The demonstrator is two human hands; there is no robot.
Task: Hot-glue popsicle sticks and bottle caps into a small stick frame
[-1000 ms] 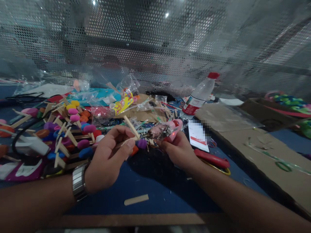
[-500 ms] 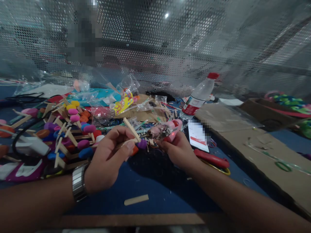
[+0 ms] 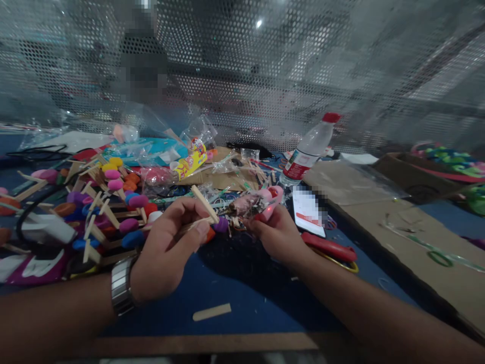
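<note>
On the left part of the blue table, a heap of coloured oval pieces lies mixed with wooden sticks, with a black cable curving over it. Behind the heap, toward the far edge, are a blue packet and a yellow wrapper among clear plastic.

The left hand, a metal watch at its wrist, is right of the heap, above the table. Its grip is closed, fingers and thumb pinching light wooden pieces; one slants up toward the far edge. A purple piece sits at that one's lower end, an orange piece just beside the thumb tip; whether either is held, I cannot tell. Near the table's front edge lies a loose flat stick.

Next comes the right hand, its grip closed around a pink tool with a small red light; the tool's grimy front points left, toward the wooden pieces, apart from them.

Behind the right hand stands a red-capped bottle, a lit phone lying just in front of it. A red object rests beside the right forearm. Cardboard covers the table's right part, bearing a green ring.
</note>
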